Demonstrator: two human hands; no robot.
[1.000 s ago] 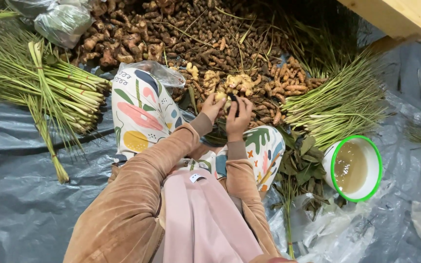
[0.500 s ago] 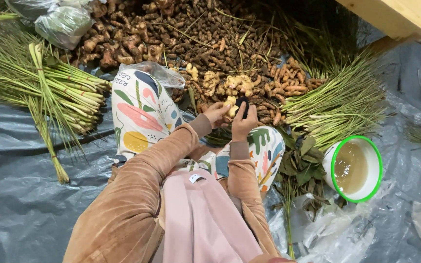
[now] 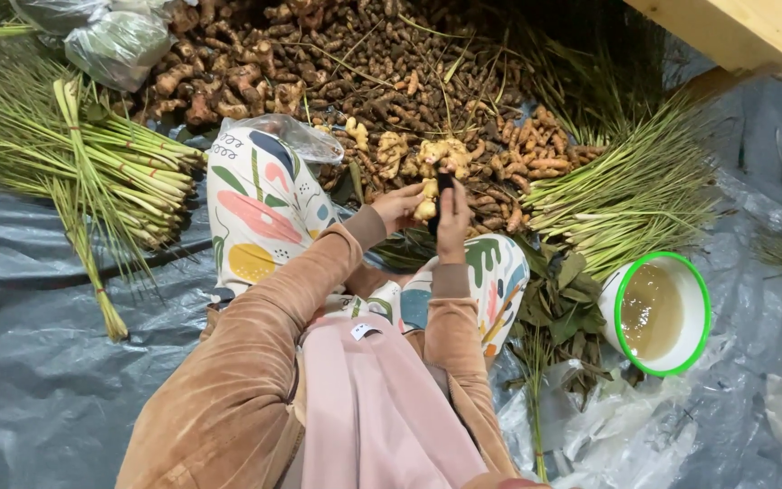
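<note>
My left hand [image 3: 399, 205] holds a pale yellow piece of ginger root [image 3: 425, 201] above my lap. My right hand [image 3: 452, 217] grips a small dark tool [image 3: 443, 184], likely a knife, whose upper end rests against the root. Both hands sit close together in front of a heap of ginger and turmeric roots [image 3: 382, 86]. My knees in flower-patterned trousers [image 3: 260, 208] flank the hands, and brown sleeves cover both arms.
Bundles of lemongrass lie at the left [image 3: 92, 172] and at the right [image 3: 635, 190]. A white bowl with a green rim [image 3: 662, 312] holds cloudy liquid. Dark green leaves [image 3: 558, 308] lie beside my right knee. Grey plastic sheeting [image 3: 38, 362] covers the ground; plastic bags [image 3: 115, 41] sit at the top left.
Both hands have drawn back from the root heap toward my lap, bringing a piece of ginger. The right hand has turned upright with the dark tool against the root.
</note>
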